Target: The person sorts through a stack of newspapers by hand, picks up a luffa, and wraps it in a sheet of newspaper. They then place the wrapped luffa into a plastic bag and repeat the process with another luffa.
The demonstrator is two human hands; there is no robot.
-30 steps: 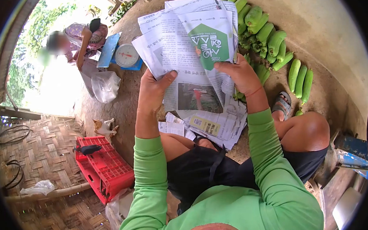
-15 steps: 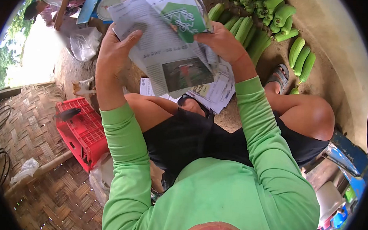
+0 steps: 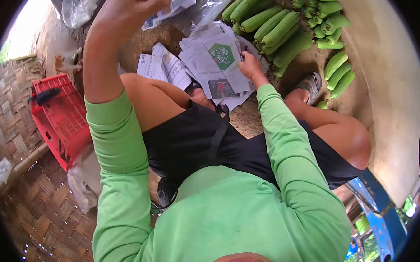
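Note:
The newspaper sheet with the green emblem (image 3: 223,57) lies on top of a loose pile of newspapers (image 3: 200,52) on the ground in front of my feet. At the pile's right edge, my right hand (image 3: 252,69) is closed on the newspaper; a small dark bit shows by its fingertips. My left hand (image 3: 131,8) is raised at the upper left, fingers stretched out and nothing in them, apart from the pile. Near it lie a folded printed paper (image 3: 173,6) and clear plastic sheeting (image 3: 214,8). Long green gourds (image 3: 272,27) lie just beyond my right hand.
More green vegetables (image 3: 327,21) are heaped at the back right, with several gourds (image 3: 339,73) by the wall (image 3: 389,69). At left stand a red plastic crate (image 3: 61,113) and a cat (image 3: 66,59). A plastic bag (image 3: 81,5) lies at the upper left.
The newspaper held up in both hands is now down on the pile. My left hand has let go and moved up and left; my right hand has lowered with the sheet.

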